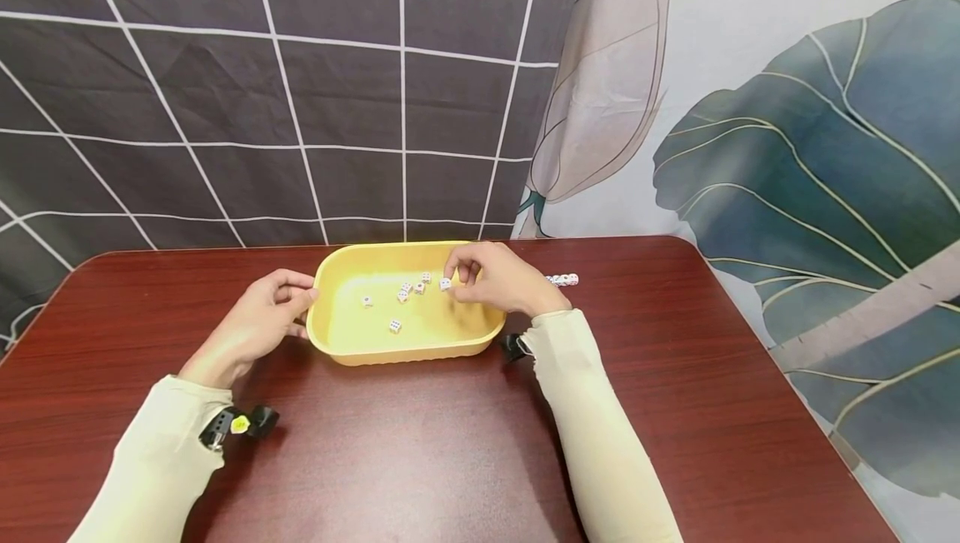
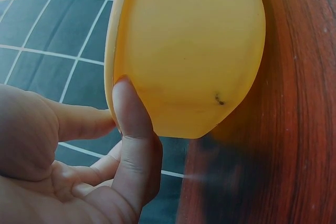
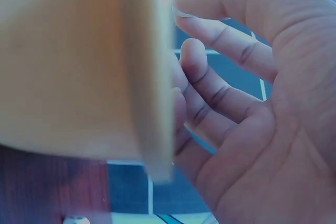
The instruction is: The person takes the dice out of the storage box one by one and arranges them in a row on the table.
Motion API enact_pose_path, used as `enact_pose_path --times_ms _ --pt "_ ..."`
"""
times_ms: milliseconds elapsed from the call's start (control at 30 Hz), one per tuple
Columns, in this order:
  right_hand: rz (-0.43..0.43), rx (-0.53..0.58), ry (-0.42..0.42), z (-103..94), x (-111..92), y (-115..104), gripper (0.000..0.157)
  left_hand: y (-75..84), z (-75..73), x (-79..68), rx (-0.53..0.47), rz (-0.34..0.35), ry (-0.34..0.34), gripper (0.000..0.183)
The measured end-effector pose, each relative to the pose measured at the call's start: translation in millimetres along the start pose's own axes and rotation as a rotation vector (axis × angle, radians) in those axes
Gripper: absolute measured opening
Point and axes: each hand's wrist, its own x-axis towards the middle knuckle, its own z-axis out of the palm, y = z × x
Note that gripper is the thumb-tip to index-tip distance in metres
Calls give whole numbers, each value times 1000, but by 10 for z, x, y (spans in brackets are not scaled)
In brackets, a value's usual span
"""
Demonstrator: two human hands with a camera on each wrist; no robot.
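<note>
A yellow plastic basin [image 1: 352, 351] rests on the table with several small white dice [image 1: 395, 326] scattered on its floor. My left hand [image 1: 258, 318] pinches its left rim between thumb and fingers; the left wrist view shows the thumb on the basin's wall [image 2: 194, 51]. My right hand [image 1: 498, 278] reaches over the right rim and pinches one white die [image 1: 445, 283] between thumb and index finger inside the basin. In the right wrist view the basin's side [image 3: 68, 66] hides most of that die, and the other fingers are loosely curled.
A short row of dice [image 1: 564, 280] lies on the table to the right, partly hidden behind my right wrist. The dark red wooden table [image 1: 390, 443] ends at a dark gridded cloth [image 1: 352, 110] behind. A leaf-patterned cloth [image 1: 750, 193] hangs at the right.
</note>
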Motion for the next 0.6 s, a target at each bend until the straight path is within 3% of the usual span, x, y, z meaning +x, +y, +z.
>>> enact_pose_path --times_ms 600 --pt "72 51 67 -330 -220 229 14 -5 -2 2 4 3 5 42"
